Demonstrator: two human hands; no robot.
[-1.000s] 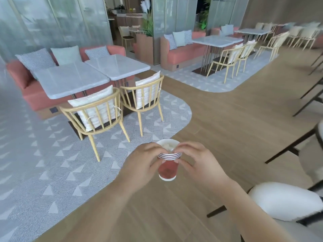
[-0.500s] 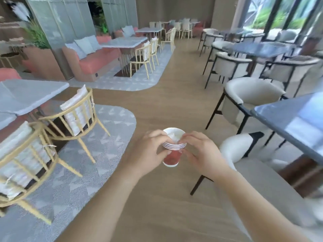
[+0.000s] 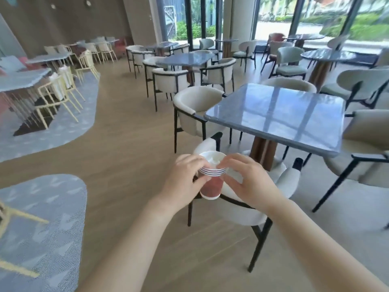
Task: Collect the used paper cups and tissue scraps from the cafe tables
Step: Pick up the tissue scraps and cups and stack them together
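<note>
I hold a stack of red paper cups (image 3: 211,185) with white striped rims in front of me, above the wooden floor. White tissue scraps (image 3: 213,160) sit inside the top cup. My left hand (image 3: 185,180) grips the stack from the left side. My right hand (image 3: 250,182) holds the rim from the right, fingertips over the cup's mouth. Both hands touch the stack at once.
A grey square table (image 3: 277,116) stands just ahead to the right, ringed by white padded chairs (image 3: 261,199) with black legs. More grey tables (image 3: 185,59) and chairs fill the room toward the windows. Yellow wooden chairs (image 3: 61,89) and a grey carpet (image 3: 42,224) lie left.
The view has swung right, from the pink sofas and yellow chairs to the grey tables by the windows. Both hands have kept the same hold on the cup stack.
</note>
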